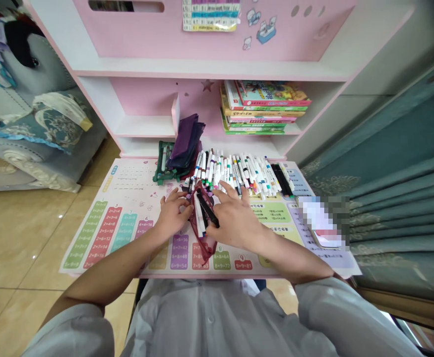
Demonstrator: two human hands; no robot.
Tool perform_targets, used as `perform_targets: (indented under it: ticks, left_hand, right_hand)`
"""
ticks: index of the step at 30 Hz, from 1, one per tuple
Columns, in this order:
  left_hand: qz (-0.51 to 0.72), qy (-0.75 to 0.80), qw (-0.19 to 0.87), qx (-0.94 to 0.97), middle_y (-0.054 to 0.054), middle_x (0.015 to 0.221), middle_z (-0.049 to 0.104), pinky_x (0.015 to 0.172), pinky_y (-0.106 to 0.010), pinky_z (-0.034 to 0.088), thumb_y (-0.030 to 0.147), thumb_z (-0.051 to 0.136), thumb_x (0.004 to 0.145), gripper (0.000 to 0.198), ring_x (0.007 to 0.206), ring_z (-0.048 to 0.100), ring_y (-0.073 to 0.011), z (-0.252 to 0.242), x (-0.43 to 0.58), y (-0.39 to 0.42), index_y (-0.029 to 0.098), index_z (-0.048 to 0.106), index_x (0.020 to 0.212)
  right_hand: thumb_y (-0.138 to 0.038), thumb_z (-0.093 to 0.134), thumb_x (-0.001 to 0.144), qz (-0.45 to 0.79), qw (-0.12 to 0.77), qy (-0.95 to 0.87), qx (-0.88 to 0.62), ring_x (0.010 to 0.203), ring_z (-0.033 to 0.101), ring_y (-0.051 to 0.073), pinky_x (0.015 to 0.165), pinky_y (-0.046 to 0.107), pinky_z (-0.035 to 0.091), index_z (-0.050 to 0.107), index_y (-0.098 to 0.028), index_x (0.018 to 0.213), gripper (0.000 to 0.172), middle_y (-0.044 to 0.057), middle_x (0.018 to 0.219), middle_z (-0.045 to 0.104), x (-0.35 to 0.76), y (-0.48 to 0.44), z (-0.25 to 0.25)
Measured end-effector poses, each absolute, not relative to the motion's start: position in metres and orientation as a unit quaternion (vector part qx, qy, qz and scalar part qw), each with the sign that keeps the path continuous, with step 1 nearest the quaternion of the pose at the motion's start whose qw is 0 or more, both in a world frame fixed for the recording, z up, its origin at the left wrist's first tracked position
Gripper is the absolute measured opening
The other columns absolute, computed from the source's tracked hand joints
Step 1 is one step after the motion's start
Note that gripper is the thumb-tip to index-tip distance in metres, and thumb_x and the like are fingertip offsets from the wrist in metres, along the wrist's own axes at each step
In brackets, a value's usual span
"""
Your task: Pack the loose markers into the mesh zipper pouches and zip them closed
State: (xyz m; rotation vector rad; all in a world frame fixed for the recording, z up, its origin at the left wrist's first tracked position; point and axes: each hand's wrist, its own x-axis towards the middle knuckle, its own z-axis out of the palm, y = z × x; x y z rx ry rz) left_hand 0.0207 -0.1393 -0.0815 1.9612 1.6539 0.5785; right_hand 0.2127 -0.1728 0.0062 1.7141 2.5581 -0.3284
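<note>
Blurred patch (323,220) at the desk's right hides whatever lies there. Red mesh pouch (206,244) sits mid-desk on the printed mat (127,198), its open far end partly covered by both hands. Its long axis runs from the marker pile (239,171) towards the person. Black marker (206,207) lies diagonally across its mouth. Left hand (172,214) is curled, pinching the pouch's left edge. Right hand (237,220) is spread, thumb on the black marker; whether it grips is unclear.

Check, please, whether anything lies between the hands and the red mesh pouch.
Nothing visible does: the left hand touches the red mesh pouch at its left edge; the right hand holds a black marker over it.
</note>
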Motion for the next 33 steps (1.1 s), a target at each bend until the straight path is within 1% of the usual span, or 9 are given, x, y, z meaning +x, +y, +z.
perform_targets:
  ticks: [6, 13, 16, 20, 22, 25, 28, 31, 33]
  left_hand:
    - [0.212, 0.611, 0.25, 0.721, -0.009, 0.141, 0.064, 0.118, -0.073, 0.022, 0.029, 0.057, 0.088, 0.017, 0.149, 0.037, -0.0369, -0.082, 0.021, -0.139, 0.023, 0.07, 0.079]
    - [0.221, 0.611, 0.248, 0.719, -0.009, 0.139, 0.066, 0.12, -0.069, 0.024, 0.028, 0.059, 0.087, 0.016, 0.147, 0.041, -0.0354, -0.082, 0.021, -0.138, 0.023, 0.069, 0.076]
    - [0.218, 0.614, 0.249, 0.717, -0.01, 0.14, 0.066, 0.121, -0.068, 0.023, 0.027, 0.059, 0.087, 0.015, 0.148, 0.041, -0.0348, -0.082, 0.021, -0.138, 0.022, 0.069, 0.076]
    - [0.213, 0.616, 0.253, 0.715, -0.01, 0.14, 0.065, 0.12, -0.071, 0.022, 0.028, 0.059, 0.087, 0.015, 0.149, 0.038, -0.0357, -0.082, 0.022, -0.139, 0.022, 0.069, 0.077]
    - [0.214, 0.614, 0.255, 0.715, -0.009, 0.141, 0.064, 0.12, -0.072, 0.02, 0.029, 0.058, 0.088, 0.017, 0.15, 0.037, -0.0358, -0.082, 0.022, -0.139, 0.022, 0.069, 0.077]
    - [0.216, 0.612, 0.259, 0.715, -0.009, 0.142, 0.063, 0.12, -0.071, 0.02, 0.03, 0.058, 0.09, 0.019, 0.15, 0.038, -0.0349, -0.082, 0.022, -0.14, 0.022, 0.069, 0.077]
    - [0.213, 0.616, 0.257, 0.714, -0.009, 0.141, 0.064, 0.119, -0.071, 0.024, 0.03, 0.059, 0.09, 0.019, 0.149, 0.039, -0.0351, -0.082, 0.021, -0.139, 0.022, 0.069, 0.076]
    - [0.212, 0.616, 0.254, 0.715, -0.01, 0.142, 0.064, 0.119, -0.071, 0.024, 0.03, 0.058, 0.09, 0.019, 0.149, 0.039, -0.035, -0.084, 0.021, -0.138, 0.022, 0.069, 0.076]
    - [0.213, 0.615, 0.255, 0.715, -0.01, 0.142, 0.063, 0.119, -0.071, 0.023, 0.03, 0.058, 0.09, 0.019, 0.149, 0.039, -0.0344, -0.085, 0.022, -0.138, 0.022, 0.069, 0.077]
  right_hand:
    - [-0.034, 0.054, 0.082, -0.078, 0.021, 0.837, 0.541, 0.153, 0.024, 0.043, 0.118, 0.076, 0.018, 0.079, -0.013, 0.107, 0.041, 0.02, 0.153, 0.051, 0.199, -0.171, -0.018]
    - [-0.04, 0.06, 0.086, -0.076, 0.063, 0.835, 0.541, 0.156, 0.017, 0.044, 0.119, 0.076, 0.017, 0.076, -0.012, 0.117, 0.045, 0.023, 0.162, 0.039, 0.188, -0.167, -0.036]
    - [-0.038, 0.061, 0.087, -0.093, 0.068, 0.834, 0.539, 0.156, 0.017, 0.044, 0.118, 0.077, 0.016, 0.076, -0.01, 0.117, 0.044, 0.025, 0.161, 0.038, 0.187, -0.165, -0.034]
    - [-0.044, 0.062, 0.088, -0.121, 0.032, 0.834, 0.537, 0.155, 0.023, 0.042, 0.117, 0.076, 0.019, 0.08, -0.015, 0.101, 0.036, 0.02, 0.157, 0.048, 0.199, -0.156, -0.022]
    - [-0.045, 0.061, 0.09, -0.103, -0.015, 0.817, 0.567, 0.154, 0.026, 0.041, 0.117, 0.075, 0.022, 0.079, -0.017, 0.09, 0.034, 0.017, 0.155, 0.051, 0.211, -0.144, -0.016]
    - [-0.043, 0.059, 0.092, -0.046, -0.068, 0.752, 0.654, 0.153, 0.026, 0.042, 0.116, 0.075, 0.023, 0.078, -0.016, 0.086, 0.033, 0.015, 0.156, 0.05, 0.236, -0.115, -0.015]
    - [-0.038, 0.06, 0.09, -0.003, -0.046, 0.669, 0.742, 0.152, 0.024, 0.044, 0.113, 0.078, 0.023, 0.076, -0.015, 0.098, 0.029, 0.018, 0.155, 0.049, 0.265, -0.082, -0.024]
    - [-0.041, 0.059, 0.09, -0.019, 0.005, 0.621, 0.784, 0.152, 0.024, 0.043, 0.113, 0.077, 0.024, 0.072, -0.012, 0.118, 0.042, 0.021, 0.154, 0.048, 0.288, -0.058, -0.035]
    - [-0.042, 0.058, 0.091, -0.032, 0.031, 0.602, 0.798, 0.152, 0.024, 0.042, 0.114, 0.076, 0.024, 0.068, -0.01, 0.127, 0.049, 0.023, 0.154, 0.048, 0.296, -0.048, -0.04]
